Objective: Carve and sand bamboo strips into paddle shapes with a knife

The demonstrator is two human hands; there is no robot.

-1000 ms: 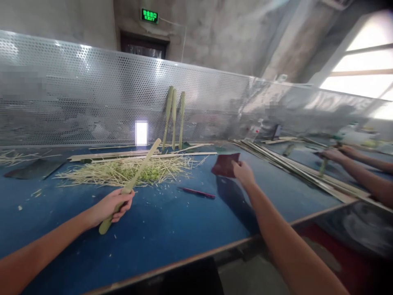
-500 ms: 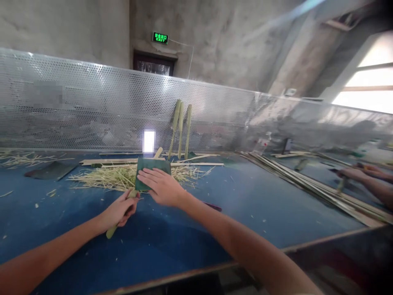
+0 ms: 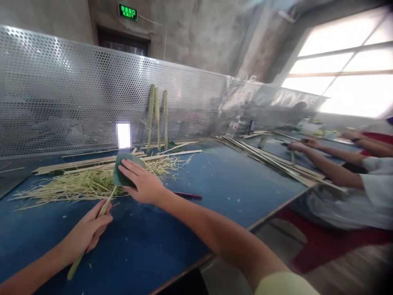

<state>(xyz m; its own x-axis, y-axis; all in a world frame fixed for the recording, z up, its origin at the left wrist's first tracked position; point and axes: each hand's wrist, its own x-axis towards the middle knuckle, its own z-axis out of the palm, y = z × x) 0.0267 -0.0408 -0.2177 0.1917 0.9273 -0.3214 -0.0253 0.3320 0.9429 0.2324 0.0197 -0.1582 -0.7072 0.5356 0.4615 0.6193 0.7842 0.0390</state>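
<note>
A blue worktop (image 3: 221, 172) spreads across the lower view, dotted with pale crumbs. Along its far edge stands a perforated metal panel (image 3: 92, 98), with three slim green sticks (image 3: 152, 110) leaning upright against it. To the right, a bundle of long strips (image 3: 264, 157) lies slantwise. A loose heap of straw-coloured and light green shavings (image 3: 89, 184) sits near the panel, with flat strips just behind it.

The worked stick (image 3: 107, 205) slopes above the worktop in front of the heap. It is narrow and pale green, dull rather than shiny, with an olive tint toward its slightly broader, rounded lower end. Its upper stretch runs out of sight behind the sheet and right hand; what appears to be its pale tip shows past them.

The hands are near each other but apart. The left hand (image 3: 87, 231) is closed around the stick. The right hand (image 3: 143, 182) lies over a dark green, matt sheet (image 3: 118, 170), fingers extended; whether it pinches the sheet cannot be told. The sheet's edge is bowed. Partly hidden past the right forearm lies a thin, dark red tool (image 3: 188, 196).
</note>
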